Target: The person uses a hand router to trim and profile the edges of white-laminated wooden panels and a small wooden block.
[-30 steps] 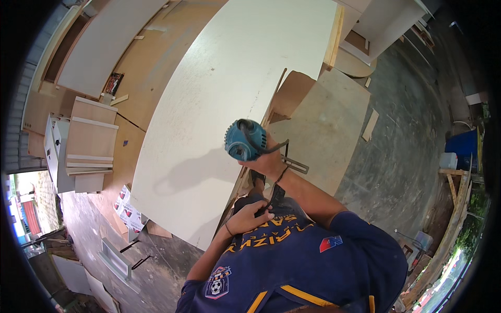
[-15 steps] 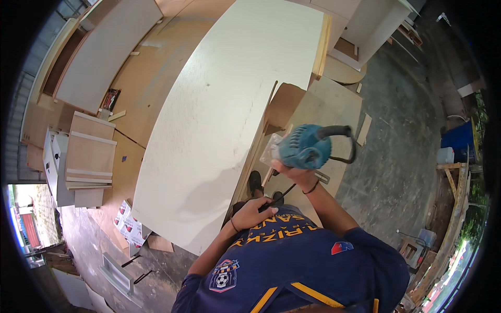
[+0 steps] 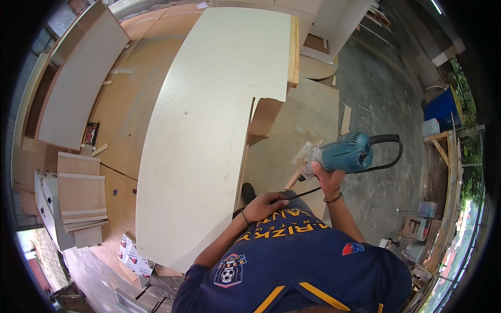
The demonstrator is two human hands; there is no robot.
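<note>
My right hand [image 3: 330,180] is closed around a teal trim router [image 3: 348,152], held on its side with its clear plastic base [image 3: 307,155] toward the board. A black power cord [image 3: 305,193] loops from the router's back end and runs across to my left hand [image 3: 265,206]. That hand rests against my shirt, fingers closed on the cord. Left of the router, apart from it, lies a large white panel [image 3: 193,135] with a notch cut in its right edge. Brown board [image 3: 265,117] shows under the notch.
A dark shoe [image 3: 248,193] stands beside the panel's edge. Wooden cabinet parts [image 3: 81,188] and a long grey-faced cabinet [image 3: 83,88] stand at the left. A thin board [image 3: 310,109] lies on the concrete floor [image 3: 389,99]. At the far right is a blue bin [image 3: 443,110].
My right hand has carried the router to the right, farther from the panel, and its body has swung more level. My left hand stays at my shirt with the cord. The view has shifted.
</note>
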